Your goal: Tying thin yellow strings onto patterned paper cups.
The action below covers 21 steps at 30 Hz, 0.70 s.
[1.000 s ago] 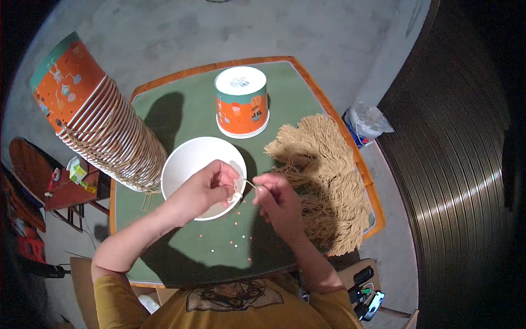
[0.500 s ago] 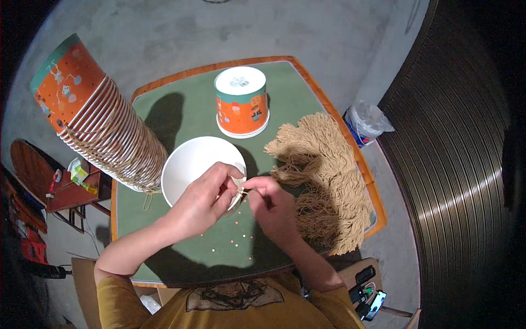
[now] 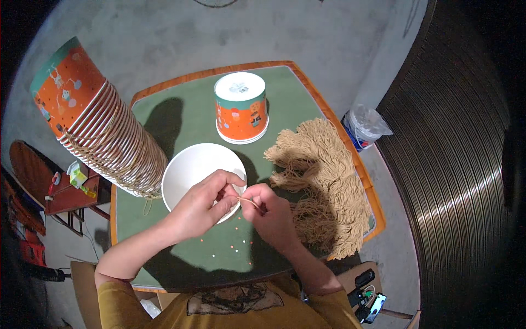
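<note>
The left hand (image 3: 205, 205) rests over the near rim of an open white paper cup (image 3: 194, 170) that stands upright on the green table (image 3: 181, 118), its grip pinched shut on the rim at the cup's right side. The right hand (image 3: 271, 214) sits just beside it, thumb and forefinger closed on a short length of tan string (image 3: 249, 201) that runs between the two hands at the cup's edge. Small coloured specks (image 3: 235, 241) lie scattered on the table just in front of both hands. To the right, a heap of cut tan strings (image 3: 329, 186) spreads across the table toward its orange edge. Behind the white cup, an orange printed paper cup (image 3: 241, 109) stands upside down. At the left, a tall leaning stack of the same printed cups (image 3: 104, 131) lies tilted, its lower end near the white cup.
</note>
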{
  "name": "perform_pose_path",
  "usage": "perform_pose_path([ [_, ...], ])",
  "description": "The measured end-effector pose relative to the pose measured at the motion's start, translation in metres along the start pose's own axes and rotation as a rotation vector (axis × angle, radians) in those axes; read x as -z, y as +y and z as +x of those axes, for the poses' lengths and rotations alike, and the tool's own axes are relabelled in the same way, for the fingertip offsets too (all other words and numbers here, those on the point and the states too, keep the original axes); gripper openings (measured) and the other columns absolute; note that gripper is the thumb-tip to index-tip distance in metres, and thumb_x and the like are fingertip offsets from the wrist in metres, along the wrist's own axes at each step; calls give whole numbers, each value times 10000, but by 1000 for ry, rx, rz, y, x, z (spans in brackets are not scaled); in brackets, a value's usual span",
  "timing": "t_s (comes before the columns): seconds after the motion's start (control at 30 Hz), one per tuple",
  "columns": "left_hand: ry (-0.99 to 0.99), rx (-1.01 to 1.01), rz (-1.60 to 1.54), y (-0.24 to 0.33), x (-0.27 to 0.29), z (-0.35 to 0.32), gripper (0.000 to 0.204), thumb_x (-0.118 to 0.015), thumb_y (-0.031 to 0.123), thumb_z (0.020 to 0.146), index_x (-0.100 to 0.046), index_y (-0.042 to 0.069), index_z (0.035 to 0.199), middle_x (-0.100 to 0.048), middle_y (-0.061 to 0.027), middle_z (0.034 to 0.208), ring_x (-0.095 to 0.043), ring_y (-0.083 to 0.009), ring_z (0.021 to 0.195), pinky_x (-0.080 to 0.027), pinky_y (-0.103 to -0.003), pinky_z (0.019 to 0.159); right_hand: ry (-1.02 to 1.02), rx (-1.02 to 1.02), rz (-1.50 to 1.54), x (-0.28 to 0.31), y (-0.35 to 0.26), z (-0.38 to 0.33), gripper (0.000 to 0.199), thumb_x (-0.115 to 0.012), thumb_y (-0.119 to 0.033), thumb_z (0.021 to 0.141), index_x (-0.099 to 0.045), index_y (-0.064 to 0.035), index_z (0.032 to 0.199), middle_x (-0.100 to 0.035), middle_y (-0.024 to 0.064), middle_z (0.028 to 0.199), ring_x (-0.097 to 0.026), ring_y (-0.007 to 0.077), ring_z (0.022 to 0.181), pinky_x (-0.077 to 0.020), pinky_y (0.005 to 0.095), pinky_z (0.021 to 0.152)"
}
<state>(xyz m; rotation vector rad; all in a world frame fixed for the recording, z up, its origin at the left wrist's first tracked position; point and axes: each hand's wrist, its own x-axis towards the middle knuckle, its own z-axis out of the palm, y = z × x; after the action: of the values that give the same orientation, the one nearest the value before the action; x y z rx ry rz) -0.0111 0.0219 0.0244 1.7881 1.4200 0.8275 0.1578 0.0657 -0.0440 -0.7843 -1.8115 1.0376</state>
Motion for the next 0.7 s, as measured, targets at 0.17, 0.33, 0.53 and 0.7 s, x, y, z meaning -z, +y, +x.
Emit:
perform_pose_path([
  [0.17, 51, -67, 41, -4, 0, 0, 264, -561, 26, 896, -498, 30, 1151, -537, -62, 893, -556, -151, 789, -476, -290, 744, 19, -4, 26, -4, 0, -1, 194, -668, -116, 836, -526, -77, 962, -533, 62, 582, -515, 123, 493, -451, 293, 503],
  [0.33, 9, -5, -54, -5, 3, 3, 254, -549, 8, 893, -511, 31, 1143, -525, -75, 948, -554, -159, 823, -476, -297, 760, 67, 31, 5, -7, 0, 0, 182, -668, -105, 835, -525, -79, 945, -519, 62, 579, -513, 121, 495, -455, 281, 509],
  [0.53, 191, -238, 259, -14, 4, 3, 329, -563, -28, 854, -513, 47, 1171, -515, -86, 961, -564, -179, 846, -480, -277, 756, 77, -10, 20, -12, 8, -3, 182, -678, -106, 824, -528, -79, 925, -519, 53, 582, -519, 124, 497, -461, 291, 509],
  [0.7, 176, -176, 284, -2, -2, -10, 339, -587, -9, 821, -540, 35, 1154, -481, -129, 885, -520, -294, 822, -452, -380, 763, 129, 34, -8, -12, 9, -6, 196, -683, -105, 816, -531, -90, 939, -516, 46, 584, -523, 137, 490, -461, 300, 497],
])
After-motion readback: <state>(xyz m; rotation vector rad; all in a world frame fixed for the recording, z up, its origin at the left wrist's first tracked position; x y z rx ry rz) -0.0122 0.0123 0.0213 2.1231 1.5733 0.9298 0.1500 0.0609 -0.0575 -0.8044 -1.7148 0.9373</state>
